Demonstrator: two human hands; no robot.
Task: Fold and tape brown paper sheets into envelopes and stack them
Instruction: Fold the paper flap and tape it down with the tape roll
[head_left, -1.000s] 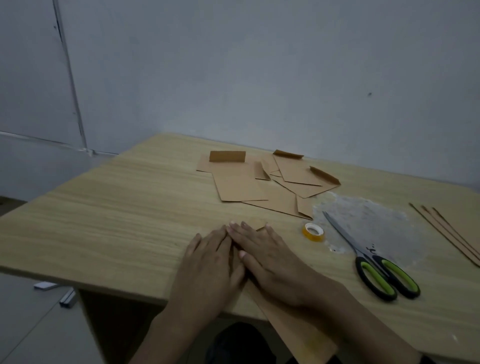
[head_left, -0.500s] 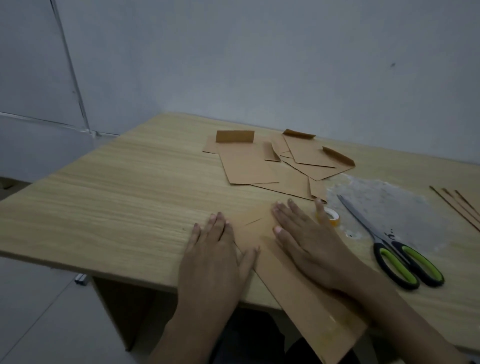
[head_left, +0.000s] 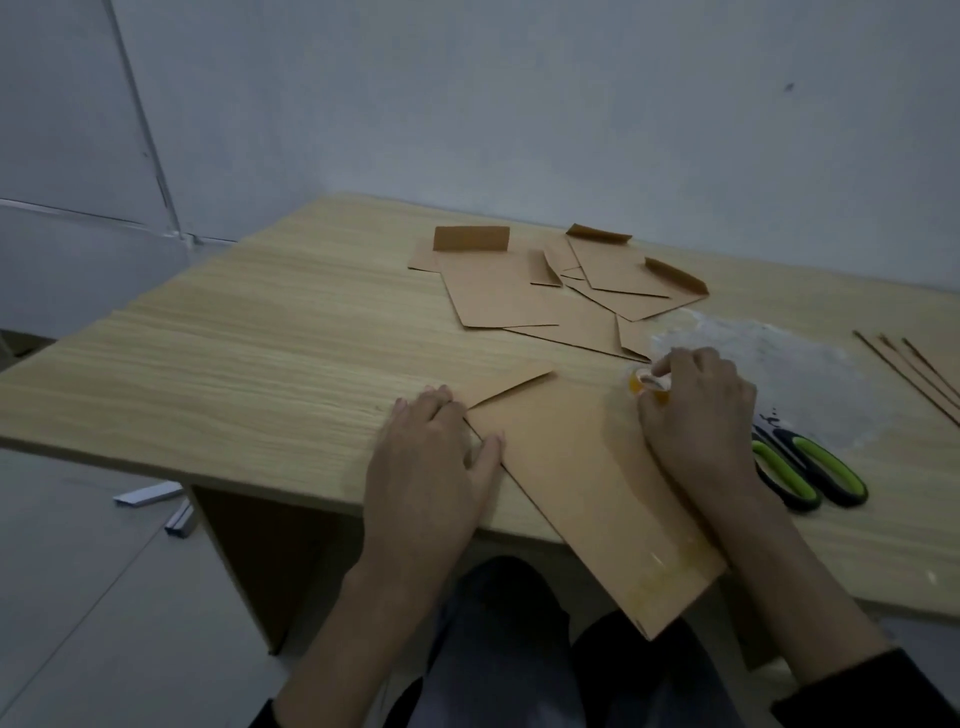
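Room, head view: We look down on a pale wood-grain table (head_left: 260, 374) set against a bare grey wall (head_left: 519, 104); the light is dim.
Sheet, place: The brown paper sheet (head_left: 587, 467) lies slantwise at the table's near edge, between our hands, and its near end hangs out over the edge above our lap.
Left hand: Our left hand (head_left: 431, 462) lies flat with the fingers straight, pressing down at the sheet's left edge by the fold; it grips nothing.
Right hand: Our right hand (head_left: 696, 415) curls its fingers and thumb round the small yellow tape roll (head_left: 644, 387), near the sheet's far right corner.
Handling: We judge the sheet light and thin, stiff enough to keep a crease. It is likely to slide on the smooth wood or tip off the edge. We would pin it with a flat palm near the fold and lift it by an edge or corner.
Sheet, looks: It is plain kraft brown, long and narrow. A flap folded over at the far left ends in a point, and a glossy yellowish band near the overhanging end looks to us like tape.
Stack: Finished envelopes (head_left: 545, 291) lie loosely fanned further back, some with raised flaps.
Other things: Green-handled scissors (head_left: 810, 473) lie just right of our right wrist, on a clear film (head_left: 769, 364). Thin brown strips (head_left: 914, 374) lie at the right edge of the view.
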